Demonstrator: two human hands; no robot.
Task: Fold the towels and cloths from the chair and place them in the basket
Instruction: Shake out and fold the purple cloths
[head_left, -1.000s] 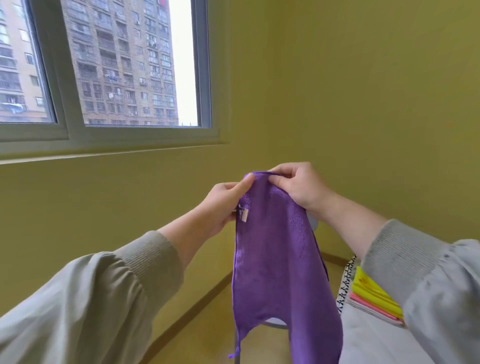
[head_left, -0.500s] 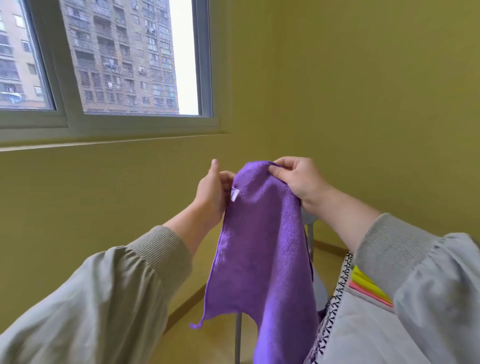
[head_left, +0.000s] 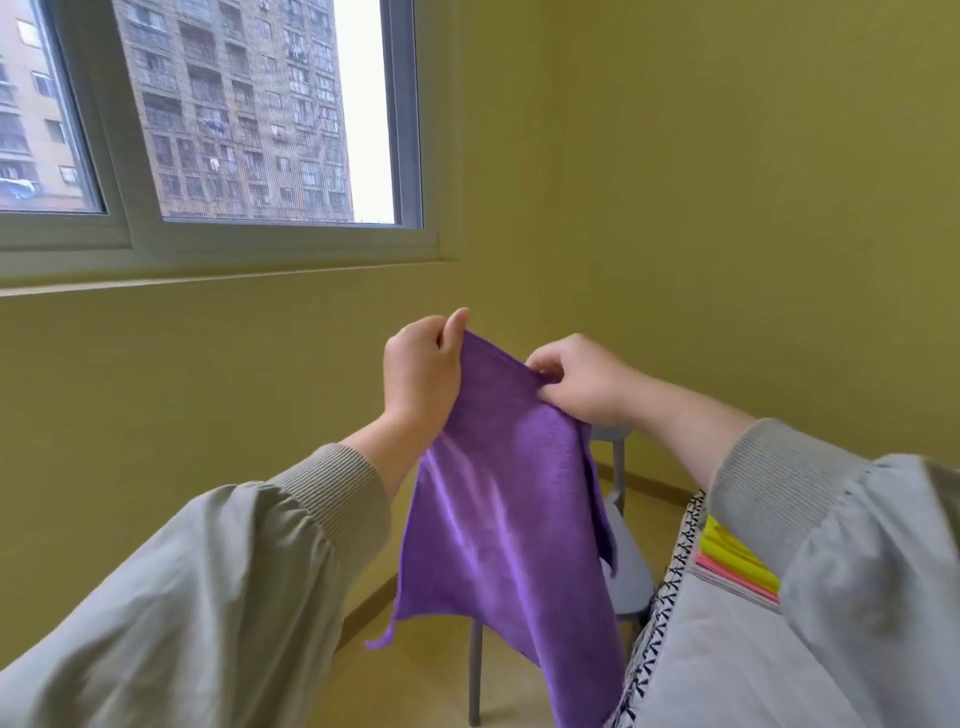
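A purple cloth (head_left: 498, 525) hangs in the air in front of me, held by its top edge. My left hand (head_left: 418, 371) pinches the cloth's upper left corner between thumb and curled fingers. My right hand (head_left: 584, 382) grips the upper right part of the edge, a little lower. The cloth drapes down over a grey chair (head_left: 626, 566) behind it and hides most of the seat. At the lower right stands the basket (head_left: 670, 587) with a black zigzag trim and a grey lining, holding folded yellow and pink cloths (head_left: 732, 564).
A yellow wall corner stands close ahead, with a window (head_left: 249, 114) at the upper left. One grey chair leg (head_left: 475, 670) reaches the wooden floor below the cloth. My grey sleeves fill the lower left and lower right.
My hands have moved apart along the cloth's top edge and the left one has risen. The cloth hangs wider and flatter than a second ago.
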